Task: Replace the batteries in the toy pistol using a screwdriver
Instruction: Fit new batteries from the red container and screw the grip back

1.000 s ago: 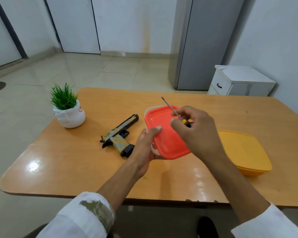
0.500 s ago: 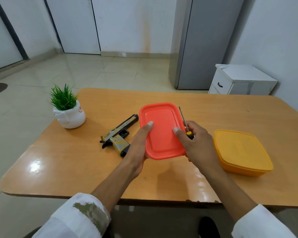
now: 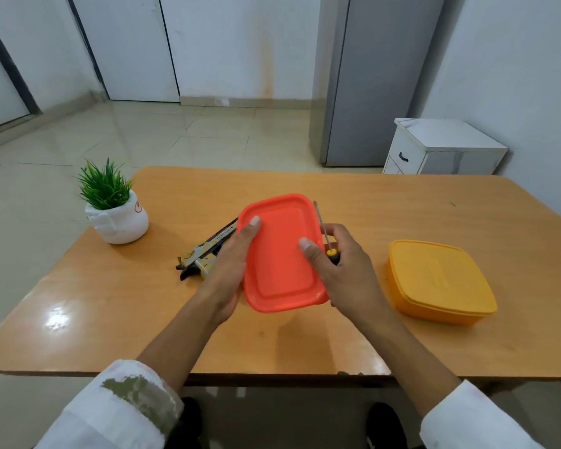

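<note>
Plant: a small green artificial plant in a round white ceramic pot [image 3: 116, 219] stands at the left end of the light-brown wooden desk [image 3: 110, 319], well apart from everything else.
Pistol: the tan and black toy pistol [image 3: 204, 254] lies flat on the desk, its barrel pointing away and to the right. It sits just left of the left hand, which covers its grip end. Nothing holds it.
Left hand: the left hand [image 3: 230, 270] is clamped on the left edge of the orange-red rectangular plastic box [image 3: 279, 257], with the thumb laid on the lid and the fingers tucked out of sight beneath.
Box: only the lid shows, level between both hands at the middle of the desk. Whether it touches the desk cannot be told.
Screwdriver: the thin screwdriver with a yellow and black handle [image 3: 330, 252] stands almost upright, its metal shaft rising just past the box's right edge.
Right hand: the right hand [image 3: 347, 273] has its fingers curled round the screwdriver handle, while its thumb presses on the lid's right side.
Container: a closed square yellow plastic container [image 3: 438, 280] rests on the desk to the right, near the right hand but apart from it.
</note>
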